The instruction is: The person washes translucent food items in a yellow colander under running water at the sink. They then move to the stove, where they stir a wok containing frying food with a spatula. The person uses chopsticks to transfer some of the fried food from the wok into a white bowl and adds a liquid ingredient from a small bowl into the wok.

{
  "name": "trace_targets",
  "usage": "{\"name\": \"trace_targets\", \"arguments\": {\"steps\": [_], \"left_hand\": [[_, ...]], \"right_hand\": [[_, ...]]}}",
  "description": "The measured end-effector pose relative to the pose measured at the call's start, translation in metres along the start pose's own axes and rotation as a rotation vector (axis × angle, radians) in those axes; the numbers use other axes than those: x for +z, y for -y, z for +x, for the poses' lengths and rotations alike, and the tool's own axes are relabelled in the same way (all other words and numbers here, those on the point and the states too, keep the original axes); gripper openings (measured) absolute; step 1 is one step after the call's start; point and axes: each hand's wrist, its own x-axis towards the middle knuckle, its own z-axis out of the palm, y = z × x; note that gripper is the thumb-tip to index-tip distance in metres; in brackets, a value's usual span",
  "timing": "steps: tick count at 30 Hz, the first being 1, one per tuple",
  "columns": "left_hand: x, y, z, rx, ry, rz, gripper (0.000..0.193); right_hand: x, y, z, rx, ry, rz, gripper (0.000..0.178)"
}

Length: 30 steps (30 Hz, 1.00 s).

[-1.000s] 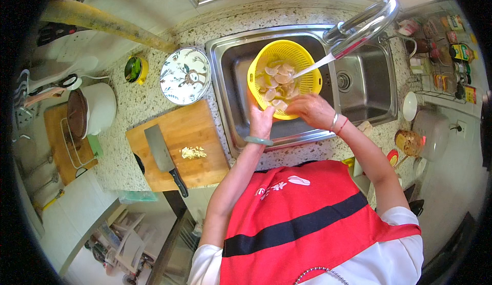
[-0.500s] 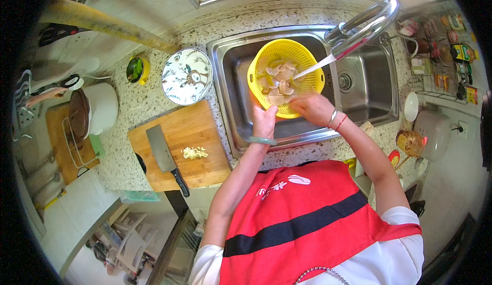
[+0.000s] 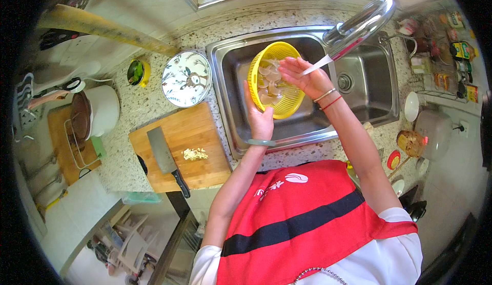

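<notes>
My left hand [image 3: 260, 122] grips the near left side of a yellow plastic colander [image 3: 293, 100], which tilts over the large sink basin. Inside it lie several thin, pale, translucent slices [image 3: 267, 82]; I cannot tell of what food. Over the colander's right side, my right hand [image 3: 309, 79] is open with its fingers stretched out. The white tip of the chrome pull-out faucet [image 3: 366, 23] comes right up to that hand.
Left of the sink, a cutting board [image 3: 202, 126] carries a cleaver [image 3: 162, 149] and chopped pale bits [image 3: 196, 154]. Behind it stand a patterned plate [image 3: 187, 79] and a yellow cup [image 3: 138, 73] with something green inside. A smaller basin [image 3: 366, 95] adjoins on the right.
My right hand has lifted from the colander's near edge, up toward the faucet tip, and its fingers have opened out. The colander has tipped and shifted slightly left in my left hand.
</notes>
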Motion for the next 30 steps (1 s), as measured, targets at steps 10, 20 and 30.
{"name": "trace_targets", "arguments": {"steps": [10,20,30], "left_hand": [[0.016,-0.002,-0.012,-0.033,-0.056,-0.109,0.094],[0.002,0.028,-0.013,-0.371,0.089,-0.278,0.064],[0.016,0.006,-0.011,-0.450,0.148,-0.320,0.068]], "right_hand": [[-0.061,-0.024,-0.019,-0.028,-0.202,-1.001,0.027],[-0.018,0.017,-0.028,-0.338,-0.359,-1.381,0.031],[0.022,-0.016,-0.039,-0.808,0.368,-1.886,0.015]]}}
